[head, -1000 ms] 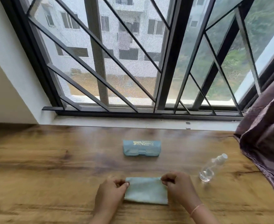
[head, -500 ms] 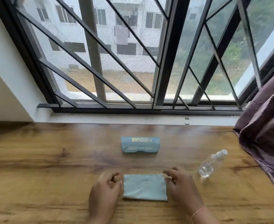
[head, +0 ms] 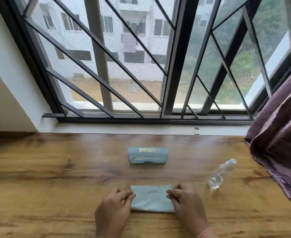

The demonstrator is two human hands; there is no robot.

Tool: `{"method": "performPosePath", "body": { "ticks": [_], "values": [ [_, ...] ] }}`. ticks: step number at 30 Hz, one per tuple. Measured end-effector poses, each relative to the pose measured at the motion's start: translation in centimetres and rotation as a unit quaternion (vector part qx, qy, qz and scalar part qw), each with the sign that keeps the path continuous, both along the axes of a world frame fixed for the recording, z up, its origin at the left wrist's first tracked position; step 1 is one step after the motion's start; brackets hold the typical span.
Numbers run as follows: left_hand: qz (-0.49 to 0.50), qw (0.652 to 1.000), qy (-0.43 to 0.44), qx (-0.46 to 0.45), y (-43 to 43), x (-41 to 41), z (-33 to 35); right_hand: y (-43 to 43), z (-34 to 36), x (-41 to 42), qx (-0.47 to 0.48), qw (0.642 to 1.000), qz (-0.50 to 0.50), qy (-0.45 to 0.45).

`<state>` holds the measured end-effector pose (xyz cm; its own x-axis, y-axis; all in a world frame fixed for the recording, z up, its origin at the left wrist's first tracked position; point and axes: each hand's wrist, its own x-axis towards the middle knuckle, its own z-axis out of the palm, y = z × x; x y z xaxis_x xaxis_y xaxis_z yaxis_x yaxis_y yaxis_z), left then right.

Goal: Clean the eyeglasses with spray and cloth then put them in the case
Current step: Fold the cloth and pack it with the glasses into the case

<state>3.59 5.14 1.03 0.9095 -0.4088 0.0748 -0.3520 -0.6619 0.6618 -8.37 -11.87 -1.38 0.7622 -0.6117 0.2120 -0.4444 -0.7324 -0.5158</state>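
Hands frame a folded pale-blue cleaning cloth (head: 152,198) lying flat on the wooden surface (head: 38,177) near the person. The left hand (head: 114,210) rests at the cloth's left edge with its fingers (head: 126,194) curled and touching that edge; the right hand (head: 186,201) mirrors it on the right, fingers (head: 173,193) bent onto the cloth's edge. Whether either hand actually pinches the fabric or only rests on it cannot be told.

Farther back, centred, sits a closed light-blue eyeglasses case (head: 147,154) with gold lettering on its lid, well apart from the cloth. A small clear spray bottle (head: 221,174) with a white nozzle stands to the right, near the right hand but not touching it. No eyeglasses are in sight; they may be inside the case.

By the look of it the job is at its outset, with the cloth being laid out or readied. The next move likely calls for reaching to the case and opening it for the glasses, then taking up the bottle.
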Motion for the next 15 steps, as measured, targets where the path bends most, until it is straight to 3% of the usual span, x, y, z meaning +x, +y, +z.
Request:
{"method": "performPosePath", "body": {
  "ticks": [3,6,12,15],
  "values": [
    [0.055,0.998,0.007,-0.013,0.8,-1.4,-0.4,0.7,1.3,2.6,0.003,0.999,0.038,0.0],
    [0.02,1.0,0.011,-0.003,1.5,-2.2,-1.6,1.9,2.4,5.8,0.031,0.994,0.102,0.001],
    [-0.001,0.999,0.027,0.017,1.5,-2.3,-3.5,3.2,1.6,10.4,0.036,0.977,0.156,0.138],
    [-0.002,1.0,0.021,0.022,1.4,-2.1,-4.0,3.5,0.8,10.8,0.011,0.971,0.171,0.165]
  ]
}}
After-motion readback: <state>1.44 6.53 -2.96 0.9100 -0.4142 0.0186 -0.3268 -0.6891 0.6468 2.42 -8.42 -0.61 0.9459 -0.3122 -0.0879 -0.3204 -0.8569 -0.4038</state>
